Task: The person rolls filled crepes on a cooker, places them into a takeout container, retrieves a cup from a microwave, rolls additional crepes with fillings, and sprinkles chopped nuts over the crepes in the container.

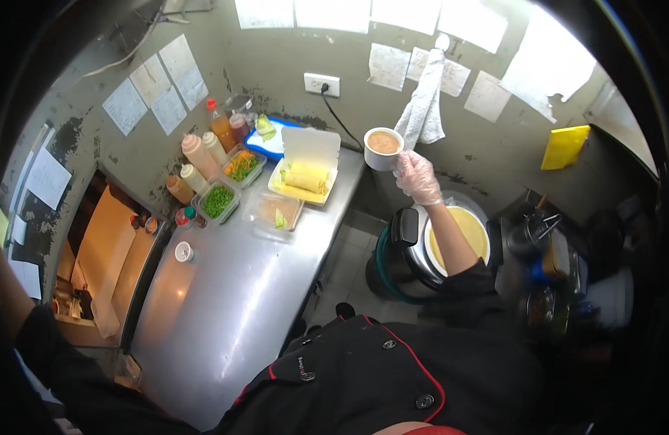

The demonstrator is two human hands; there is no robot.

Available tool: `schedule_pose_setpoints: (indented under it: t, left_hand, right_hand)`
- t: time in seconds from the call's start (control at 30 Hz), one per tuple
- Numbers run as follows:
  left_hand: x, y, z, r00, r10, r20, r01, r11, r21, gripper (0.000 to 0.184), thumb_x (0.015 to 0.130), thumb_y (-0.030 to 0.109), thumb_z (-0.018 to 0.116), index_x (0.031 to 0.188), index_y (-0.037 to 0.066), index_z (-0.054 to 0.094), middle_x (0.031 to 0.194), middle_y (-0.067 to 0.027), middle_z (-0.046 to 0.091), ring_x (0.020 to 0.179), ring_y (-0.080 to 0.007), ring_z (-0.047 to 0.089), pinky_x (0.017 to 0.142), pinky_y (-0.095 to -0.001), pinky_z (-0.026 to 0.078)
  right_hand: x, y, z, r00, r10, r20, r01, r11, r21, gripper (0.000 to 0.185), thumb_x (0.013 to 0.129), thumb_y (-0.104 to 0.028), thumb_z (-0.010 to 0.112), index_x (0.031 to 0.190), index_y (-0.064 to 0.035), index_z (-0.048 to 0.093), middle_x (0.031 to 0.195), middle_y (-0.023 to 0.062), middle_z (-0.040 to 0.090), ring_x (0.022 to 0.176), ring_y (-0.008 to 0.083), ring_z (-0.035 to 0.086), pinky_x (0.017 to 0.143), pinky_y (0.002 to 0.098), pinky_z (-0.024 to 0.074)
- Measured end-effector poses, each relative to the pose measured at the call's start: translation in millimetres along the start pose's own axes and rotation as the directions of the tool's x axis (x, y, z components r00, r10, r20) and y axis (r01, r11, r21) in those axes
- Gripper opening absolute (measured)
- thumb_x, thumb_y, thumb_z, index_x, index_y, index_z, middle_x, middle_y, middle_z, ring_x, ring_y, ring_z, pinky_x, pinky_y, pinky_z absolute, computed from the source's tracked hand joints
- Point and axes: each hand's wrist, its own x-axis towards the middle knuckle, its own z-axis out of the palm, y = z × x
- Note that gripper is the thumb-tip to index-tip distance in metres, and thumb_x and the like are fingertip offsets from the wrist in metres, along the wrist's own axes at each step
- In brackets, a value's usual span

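Head view: the person's right hand (pixel 419 178), in a clear plastic glove, grasps a round white cup of brownish liquid (pixel 382 160) by its near right side. That puts the cup just ahead and left of the fingers, its mouth upward, past the right edge of the steel surface (pixel 240 283). Left of it, a yellow rolled wrap (pixel 305 179) lies roughly crosswise in an open white box (pixel 310 148). I can't tell the left hand's state; it's out of frame, so the right is nearer.

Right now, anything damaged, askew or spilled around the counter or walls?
Wall paint is peeling, with dark patches, and the big sheet at upper right has a ragged lower edge. Both look damaged. No spill visible on the counter.
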Motion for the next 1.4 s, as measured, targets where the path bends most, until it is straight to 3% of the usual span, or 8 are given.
schedule_pose_setpoints:
  t: [0.27, 0.33, 0.57, 0.67, 1.0, 1.1, 1.23, 1.4]
  left_hand:
    - [-31.6, 8.0, -2.6, 0.990, 0.020, -0.139, -0.029, 0.998, -0.064, 0.009, 0.091, 0.008, 0.066, 0.100, 0.006, 0.067, 0.102, -0.0123, 0.068, 0.088, -0.0262, 0.067, 0.078, -0.0362, 0.053]
    - [6.6, 72.2, -13.0, 0.922, 0.316, -0.224, -0.322, 0.947, 0.010, 0.013, 0.087, 0.001, 0.067, 0.098, 0.007, 0.066, 0.102, -0.0097, 0.068, 0.095, -0.0274, 0.066, 0.084, -0.0370, 0.052]
    - [-15.8, 107.8, 8.1, 0.959, 0.086, -0.270, -0.137, 0.974, -0.180, 0.013, 0.076, 0.006, 0.064, 0.087, 0.013, 0.062, 0.091, -0.0021, 0.064, 0.090, -0.0205, 0.060, 0.078, -0.0366, 0.041]
    - [-34.5, 113.3, 6.0, 0.964, 0.011, -0.265, -0.056, 0.985, -0.161, 0.011, 0.076, 0.008, 0.063, 0.086, 0.013, 0.061, 0.095, -0.0028, 0.062, 0.089, -0.0208, 0.057, 0.077, -0.0364, 0.040]
    - [-127.9, 163.5, -81.2, 0.951, -0.256, 0.174, 0.309, 0.816, -0.488, 0.010, 0.070, 0.008, 0.065, 0.079, 0.011, 0.062, 0.091, -0.0070, 0.061, 0.081, -0.0214, 0.054, 0.078, -0.0353, 0.035]
    - [-152.2, 172.1, -106.9, 0.924, -0.288, 0.253, 0.380, 0.768, -0.515, 0.013, 0.067, 0.008, 0.064, 0.079, 0.012, 0.061, 0.089, -0.0069, 0.060, 0.079, -0.0227, 0.052, 0.076, -0.0367, 0.035]
    - [-181.1, 172.8, -127.2, 0.827, -0.419, 0.375, 0.561, 0.658, -0.502, 0.014, 0.066, 0.008, 0.064, 0.080, 0.011, 0.060, 0.087, -0.0094, 0.057, 0.078, -0.0239, 0.051, 0.075, -0.0373, 0.035]
    - [-206.7, 161.2, -134.1, 0.742, -0.475, 0.474, 0.665, 0.613, -0.426, 0.012, 0.071, 0.006, 0.062, 0.083, 0.006, 0.059, 0.089, -0.0141, 0.052, 0.081, -0.0251, 0.049, 0.073, -0.0362, 0.037]
  right_hand:
    - [-89.1, -194.8, -4.3, 0.937, -0.243, 0.251, 0.293, 0.937, -0.189, 0.047, 0.104, -0.043, 0.046, 0.071, -0.0108, 0.053, 0.054, -0.0013, 0.045, 0.045, 0.0063, 0.038, 0.044, 0.0243, 0.0314]
    - [-102.0, -237.1, -3.5, 0.875, -0.306, 0.376, 0.401, 0.893, -0.206, 0.052, 0.103, -0.048, 0.045, 0.067, -0.0117, 0.051, 0.052, -0.0022, 0.044, 0.045, 0.0063, 0.039, 0.043, 0.0239, 0.0317]
    - [-92.9, -368.6, 5.4, 0.823, -0.431, 0.370, 0.562, 0.718, -0.412, 0.025, 0.104, -0.028, 0.047, 0.086, -0.0111, 0.053, 0.055, -0.0050, 0.039, 0.045, 0.0062, 0.036, 0.041, 0.0228, 0.0314]
    - [-99.2, -419.0, 39.8, 0.881, -0.415, 0.225, 0.439, 0.896, -0.065, 0.028, 0.104, -0.029, 0.049, 0.080, -0.0140, 0.053, 0.055, -0.0050, 0.040, 0.043, 0.0029, 0.033, 0.037, 0.0191, 0.0283]
    - [23.1, -543.0, 66.7, 0.905, -0.412, 0.105, 0.424, 0.856, -0.296, 0.030, 0.094, -0.022, 0.054, 0.065, -0.0144, 0.050, 0.056, -0.0029, 0.044, 0.040, 0.0050, 0.037, 0.032, 0.0220, 0.0240]
    - [58.3, -564.0, 67.6, 0.742, -0.627, 0.237, 0.516, 0.309, -0.799, 0.023, 0.092, -0.022, 0.055, 0.071, -0.0117, 0.054, 0.062, 0.0014, 0.049, 0.049, 0.0104, 0.047, 0.040, 0.0246, 0.0328]
    - [121.8, -590.1, 63.8, 0.706, -0.577, 0.410, 0.193, -0.401, -0.896, 0.022, 0.092, -0.024, 0.056, 0.098, -0.0075, 0.069, 0.096, 0.0122, 0.070, 0.082, 0.0284, 0.067, 0.070, 0.0390, 0.0542]
    - [129.6, -586.4, 85.3, 0.764, -0.593, 0.254, -0.223, -0.612, -0.759, 0.027, 0.090, -0.030, 0.059, 0.104, -0.0088, 0.070, 0.110, 0.0166, 0.070, 0.098, 0.0338, 0.068, 0.085, 0.0446, 0.0542]
